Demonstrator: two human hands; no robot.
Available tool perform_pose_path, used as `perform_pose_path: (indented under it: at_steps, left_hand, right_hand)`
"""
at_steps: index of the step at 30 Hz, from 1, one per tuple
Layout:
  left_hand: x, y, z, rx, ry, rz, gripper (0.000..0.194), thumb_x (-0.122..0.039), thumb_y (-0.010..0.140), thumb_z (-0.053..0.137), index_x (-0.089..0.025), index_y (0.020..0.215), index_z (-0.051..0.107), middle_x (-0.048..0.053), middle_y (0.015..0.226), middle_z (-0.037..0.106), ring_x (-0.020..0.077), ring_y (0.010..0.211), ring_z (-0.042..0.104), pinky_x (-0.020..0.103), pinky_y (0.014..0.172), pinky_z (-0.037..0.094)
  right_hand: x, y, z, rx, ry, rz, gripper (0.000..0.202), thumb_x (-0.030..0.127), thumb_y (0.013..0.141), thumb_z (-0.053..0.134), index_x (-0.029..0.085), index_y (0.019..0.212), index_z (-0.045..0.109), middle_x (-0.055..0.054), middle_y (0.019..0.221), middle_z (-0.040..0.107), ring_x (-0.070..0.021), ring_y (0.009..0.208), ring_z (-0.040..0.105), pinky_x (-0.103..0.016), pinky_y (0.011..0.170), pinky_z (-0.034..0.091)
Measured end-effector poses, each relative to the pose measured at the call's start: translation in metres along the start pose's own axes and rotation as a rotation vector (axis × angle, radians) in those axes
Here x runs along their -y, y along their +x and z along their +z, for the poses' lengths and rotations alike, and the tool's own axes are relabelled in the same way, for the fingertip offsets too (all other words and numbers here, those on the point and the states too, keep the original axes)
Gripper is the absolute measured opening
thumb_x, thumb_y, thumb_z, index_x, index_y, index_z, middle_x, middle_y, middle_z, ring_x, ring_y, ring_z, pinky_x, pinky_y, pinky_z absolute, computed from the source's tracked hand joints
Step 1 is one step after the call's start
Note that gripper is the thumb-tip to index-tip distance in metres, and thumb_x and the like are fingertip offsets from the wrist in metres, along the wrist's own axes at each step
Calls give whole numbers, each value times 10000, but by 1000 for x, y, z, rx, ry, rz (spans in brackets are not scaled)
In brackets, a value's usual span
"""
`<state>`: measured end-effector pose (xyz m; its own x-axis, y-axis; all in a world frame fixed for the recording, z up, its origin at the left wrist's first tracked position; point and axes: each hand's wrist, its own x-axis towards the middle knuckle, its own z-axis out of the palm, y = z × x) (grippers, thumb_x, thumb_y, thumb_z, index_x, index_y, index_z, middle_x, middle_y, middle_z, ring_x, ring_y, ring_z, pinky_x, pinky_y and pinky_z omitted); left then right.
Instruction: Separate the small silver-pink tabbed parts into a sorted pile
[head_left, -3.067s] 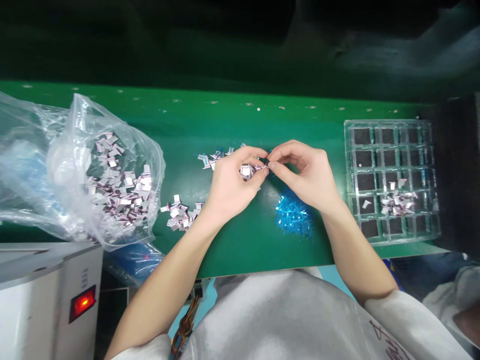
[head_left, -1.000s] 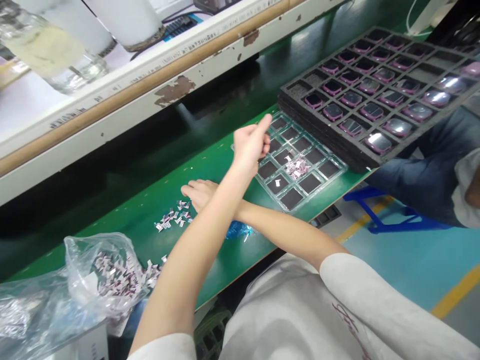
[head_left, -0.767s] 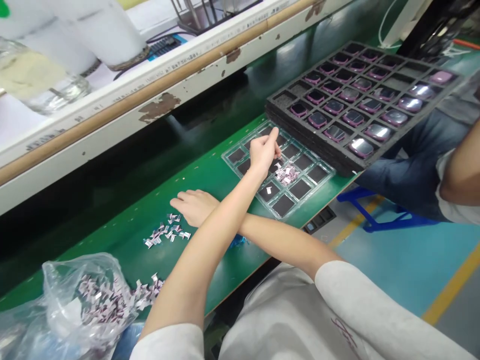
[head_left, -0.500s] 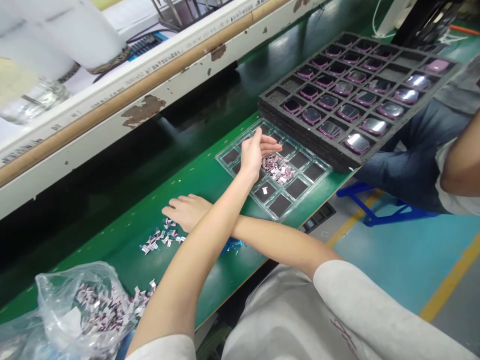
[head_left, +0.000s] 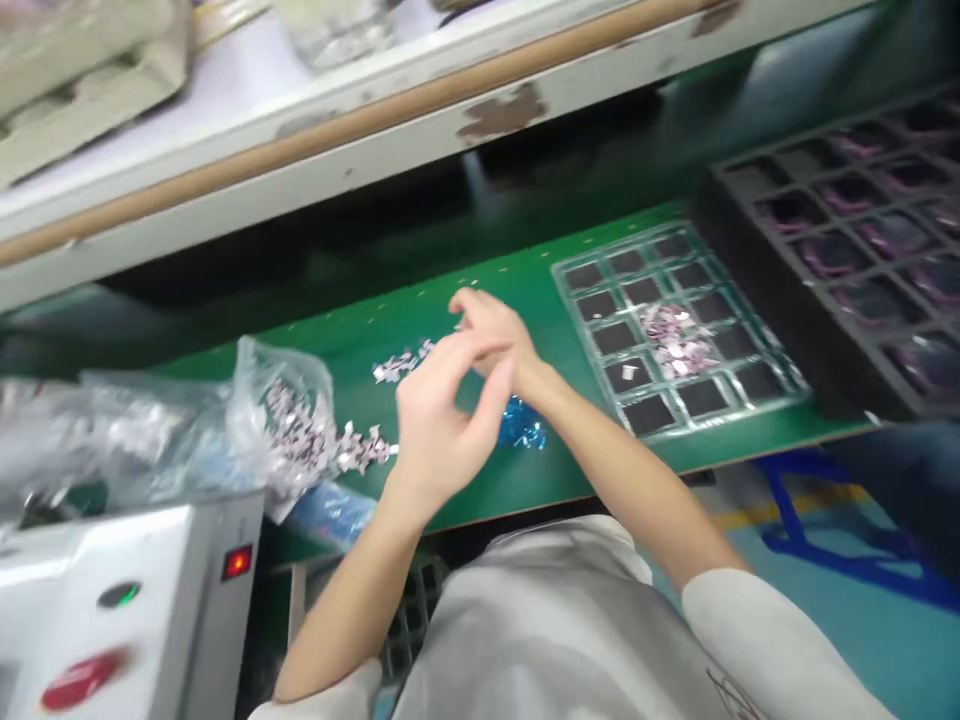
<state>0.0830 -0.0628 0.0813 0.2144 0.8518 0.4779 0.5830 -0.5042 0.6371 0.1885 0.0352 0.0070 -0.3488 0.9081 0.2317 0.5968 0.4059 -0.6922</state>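
Note:
My left hand (head_left: pixel 442 420) is raised over the green bench, with its thumb apart from its fingers and nothing visible between them. Just behind it, my right hand (head_left: pixel 496 328) has curled fingers. The left hand partly covers them, so what they hold, if anything, is hidden. Small pink-and-silver pieces (head_left: pixel 401 364) lie scattered beside the hands. More of these spill from a clear plastic bag (head_left: pixel 247 375) on the left. To the right sits a clear compartment tray (head_left: pixel 594 345), with a heap of pinkish pieces (head_left: pixel 679 340) in its middle and a single piece in a near compartment.
A dark foam tray (head_left: pixel 757 275) of pink-framed watch-like units stands at the right. Blue shiny scraps (head_left: pixel 523 425) lie by my right forearm. A white machine (head_left: pixel 97 600) with a red button occupies the near left. Along the back runs a shelf edge (head_left: pixel 360 150).
My left hand has left the clear tray and come back beside my right hand, so my arms are uncrossed. My right hand has lifted off the loose pieces. The view has swung left.

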Motion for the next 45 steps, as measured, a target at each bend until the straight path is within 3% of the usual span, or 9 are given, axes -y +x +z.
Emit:
perform_pose_path:
  at_steps: [4, 7, 9, 12, 22, 26, 30, 37, 45]
  left_hand:
    - [38, -125, -57, -305, 543, -195, 183, -247, 1030, 679, -254, 1196, 755, 103, 1173, 803, 300, 1144, 764, 500, 1071, 603]
    - [58, -198, -72, -193, 690, -373, 334, -285, 1027, 677, -268, 1359, 704, 156, 1386, 745, 376, 1331, 698, 599, 1152, 564]
    - [66, -227, -74, -113, 707, -461, 432, -290, 1053, 628, -260, 1483, 636, 183, 1525, 679, 406, 1459, 625, 640, 1204, 527]
    - [73, -244, -74, -83, 679, -535, 476, -279, 1083, 555, -229, 1555, 584, 196, 1618, 619, 402, 1552, 553, 653, 1276, 461]
    - [89, -245, -101, -84, 795, -584, 496, -148, 1068, 467, -177, 1546, 599, 205, 1617, 623, 398, 1585, 525, 661, 1302, 445]
    - [73, -230, -101, -245, 818, -548, 499, -95, 1031, 499, -208, 1494, 645, 204, 1554, 663, 396, 1500, 613, 644, 1226, 532]
    - [62, -163, -83, -391, 492, -324, 421, -130, 1020, 633, -263, 1415, 692, 131, 1426, 747, 310, 1351, 711, 551, 1194, 568]
    - [88, -33, -37, -103, -390, -410, 314, -304, 983, 758, -230, 1288, 747, 105, 1251, 811, 221, 1055, 814, 345, 945, 678]
    - [107, -5, -15, -224, -646, -492, 213, -355, 875, 862, -183, 948, 759, 55, 855, 804, 177, 722, 799, 301, 720, 690]
  right_hand:
    - [6, 3, 8, -119, -21, -52, 337, 55, 990, 449, 189, 1235, 638, -116, 1180, 720, -272, 1070, 691, -424, 1000, 543]
    - [8, 2, 16, -164, -7, -126, 294, 102, 992, 486, 222, 1188, 667, -106, 1134, 736, -264, 972, 710, -429, 924, 586]
    - [9, 1, 20, -169, -5, -153, 281, 121, 983, 501, 230, 1172, 679, -106, 1119, 737, -262, 928, 710, -437, 882, 604]
    - [11, 0, 22, -167, -19, -170, 264, 141, 967, 527, 225, 1152, 695, -103, 1088, 733, -251, 876, 708, -434, 850, 609]
    - [3, 5, 19, -194, -9, -156, 221, 172, 935, 585, 226, 1113, 706, -87, 993, 754, -210, 757, 669, -392, 775, 580]
    - [9, 6, 19, -188, 122, -99, 196, 178, 880, 637, 231, 1055, 706, -43, 881, 755, -189, 708, 666, -361, 728, 577]
    - [20, 3, 18, -158, 294, -33, 186, 197, 844, 674, 228, 1026, 693, -10, 823, 731, -174, 710, 677, -325, 684, 557]
    - [23, 3, 9, -124, 594, -17, 246, 284, 825, 777, 232, 1018, 634, 16, 852, 730, -154, 775, 713, -289, 705, 560]
    - [22, 3, -2, -74, 717, 71, 208, 322, 854, 810, 200, 996, 717, -23, 893, 797, -182, 839, 788, -317, 766, 635]
